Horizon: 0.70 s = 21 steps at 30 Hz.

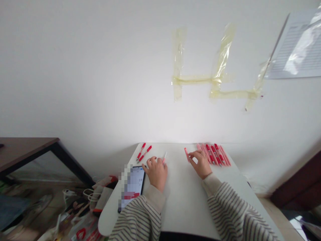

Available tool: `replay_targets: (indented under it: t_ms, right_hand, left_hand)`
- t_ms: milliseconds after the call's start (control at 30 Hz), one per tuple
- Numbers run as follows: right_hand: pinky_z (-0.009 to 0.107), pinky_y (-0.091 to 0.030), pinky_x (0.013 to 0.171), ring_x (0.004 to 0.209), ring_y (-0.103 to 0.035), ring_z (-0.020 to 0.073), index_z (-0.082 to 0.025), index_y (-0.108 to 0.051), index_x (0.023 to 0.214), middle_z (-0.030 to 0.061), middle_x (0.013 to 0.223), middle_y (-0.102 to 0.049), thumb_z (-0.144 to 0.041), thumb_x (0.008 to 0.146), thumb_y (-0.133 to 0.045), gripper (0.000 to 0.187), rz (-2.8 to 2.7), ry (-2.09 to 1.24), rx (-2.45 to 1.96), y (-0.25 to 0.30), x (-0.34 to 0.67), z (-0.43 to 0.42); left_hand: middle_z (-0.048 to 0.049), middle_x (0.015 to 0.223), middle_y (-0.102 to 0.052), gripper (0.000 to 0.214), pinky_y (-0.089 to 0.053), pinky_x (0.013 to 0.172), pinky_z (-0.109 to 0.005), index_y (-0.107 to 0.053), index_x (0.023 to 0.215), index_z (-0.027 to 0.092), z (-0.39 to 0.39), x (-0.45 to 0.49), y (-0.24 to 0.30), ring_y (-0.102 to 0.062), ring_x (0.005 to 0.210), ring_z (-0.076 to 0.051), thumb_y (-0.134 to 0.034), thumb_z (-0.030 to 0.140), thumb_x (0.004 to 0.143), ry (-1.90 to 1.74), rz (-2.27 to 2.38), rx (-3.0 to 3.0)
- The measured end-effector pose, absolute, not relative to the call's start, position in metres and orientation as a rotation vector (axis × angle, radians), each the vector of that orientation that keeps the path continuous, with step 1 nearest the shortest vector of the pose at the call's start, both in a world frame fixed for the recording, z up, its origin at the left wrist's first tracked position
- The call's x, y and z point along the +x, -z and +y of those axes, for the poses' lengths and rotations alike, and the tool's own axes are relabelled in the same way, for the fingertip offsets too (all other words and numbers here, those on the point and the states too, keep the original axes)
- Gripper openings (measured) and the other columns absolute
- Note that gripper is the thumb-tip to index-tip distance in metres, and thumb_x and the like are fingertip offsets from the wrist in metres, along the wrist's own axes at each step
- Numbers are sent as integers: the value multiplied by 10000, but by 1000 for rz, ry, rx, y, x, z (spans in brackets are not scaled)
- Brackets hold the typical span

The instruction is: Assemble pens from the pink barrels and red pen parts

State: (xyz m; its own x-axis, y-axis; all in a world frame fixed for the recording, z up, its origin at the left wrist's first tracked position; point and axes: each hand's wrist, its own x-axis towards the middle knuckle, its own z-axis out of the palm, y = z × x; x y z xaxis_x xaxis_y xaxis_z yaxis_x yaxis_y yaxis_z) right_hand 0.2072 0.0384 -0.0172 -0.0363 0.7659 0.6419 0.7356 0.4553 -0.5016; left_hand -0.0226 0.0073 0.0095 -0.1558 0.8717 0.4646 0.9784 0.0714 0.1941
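Note:
My left hand is palm down over the white table, its outer fingers curled and slightly apart. A slim pen part with a white end and a pink section sticks out beside its index finger and seems pinched there; the thumb is hidden. My right hand pinches a pink pen between thumb and fingertips, tilted above the tabletop. Right of that hand lies a row of several pink and red pens. Two red pens rest at the far left of the table.
A phone lies by my left forearm on the white table. Behind is a wall with yellowish tape and a paper sheet. A dark-framed desk stands left, with bags and clutter below.

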Motion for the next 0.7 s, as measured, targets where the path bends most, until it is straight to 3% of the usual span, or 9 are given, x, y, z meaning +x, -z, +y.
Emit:
replay_targets:
  t_ms: [500,700]
  right_hand:
    - [448,-427,964,983,-585,268,-278,-760,974,51,843,-716,-395,948,-575,220,-1815,27,-1310,17,210,39]
    - [460,-417,974,979,-576,274,-307,-775,983,57,842,-707,-393,940,-587,211,-1811,55,-1335,20,214,42]
  left_hand:
    - [-110,1243,-584,278,-316,1049,-584,-743,932,216,11,-26,-9,-465,1186,-301,-473,283,932,708,-2122,-1858]
    - [-86,1238,-577,198,-290,1054,-562,-740,948,257,12,-26,-10,-461,1164,-291,-551,297,905,763,-2139,-1906]
